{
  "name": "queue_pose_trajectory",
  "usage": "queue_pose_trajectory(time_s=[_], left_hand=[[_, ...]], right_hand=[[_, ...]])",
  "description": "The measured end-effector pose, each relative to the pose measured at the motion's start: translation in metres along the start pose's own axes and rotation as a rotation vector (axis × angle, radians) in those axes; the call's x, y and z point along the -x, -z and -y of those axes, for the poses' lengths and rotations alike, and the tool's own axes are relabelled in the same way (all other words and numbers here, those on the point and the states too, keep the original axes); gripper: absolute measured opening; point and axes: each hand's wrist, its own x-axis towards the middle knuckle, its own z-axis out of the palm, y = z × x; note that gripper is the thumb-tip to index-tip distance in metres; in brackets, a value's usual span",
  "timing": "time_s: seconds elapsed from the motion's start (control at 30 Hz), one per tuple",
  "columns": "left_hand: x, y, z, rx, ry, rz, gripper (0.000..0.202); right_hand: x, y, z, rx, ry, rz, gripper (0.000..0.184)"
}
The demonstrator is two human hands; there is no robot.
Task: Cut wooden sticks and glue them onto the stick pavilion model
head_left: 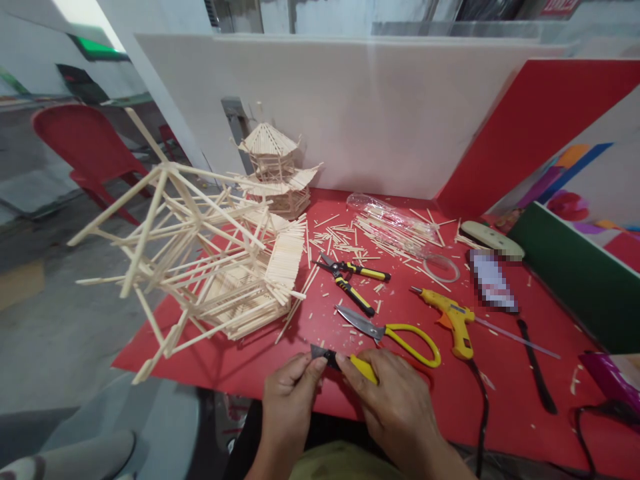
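Head view: red table [505, 407], big stick frame model [200, 260] on its left. At the near edge both hands pinch a yellow-handled cutter [356, 366]. The left hand [290, 400] fingers are at the dark blade end, probably on the blade itself, and the right hand [395, 403] is wrapped on the handle. Keep fingertips off the edge.

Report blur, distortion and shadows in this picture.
Head view: wide-angle warp skews the white board and stretches the stick frame; a pixelated patch hides one item; soft shadows on the red table; left hand, right hand and cutter sharp.

No readable text; face of flat item [493, 280] blurred.
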Motion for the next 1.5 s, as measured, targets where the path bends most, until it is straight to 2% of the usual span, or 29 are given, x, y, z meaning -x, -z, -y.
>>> queue_pose_trajectory(time_s=[0.17,0.37,0.67,0.83,0.97,1.1,1.3,1.5], left_hand=[[-0.001,-0.002,0.004,0.117,0.08,0.049,0.041],[-0.002,-0.004,0.002,0.15,0.098,0.083,0.04],[0.0,0.002,0.007,0.041,0.071,0.011,0.04],[0.0,-0.001,0.008,0.091,0.115,0.008,0.047],[-0.003,-0.005,0.008,0.178,0.148,0.043,0.046],[-0.002,-0.002,0.009,0.148,0.126,0.049,0.043],[0.0,0.005,0.01,0.017,0.069,0.028,0.043],[-0.002,0.004,0.013,-0.001,0.058,0.021,0.047]], right_hand=[[0.001,-0.001,-0.001,-0.079,-0.038,0.047,0.042],[0.0,0.001,-0.001,-0.235,-0.114,0.095,0.035],[0.002,-0.002,0.0,-0.064,-0.013,0.026,0.041],[-0.001,0.0,-0.001,0.038,0.013,-0.013,0.043],[0.0,-0.002,-0.001,-0.115,-0.055,0.056,0.037],[0.004,-0.004,-0.001,-0.231,-0.116,0.117,0.038],[0.006,-0.004,-0.001,-0.078,-0.005,0.031,0.042],[0.003,-0.003,0.0,0.032,0.02,0.013,0.041]])
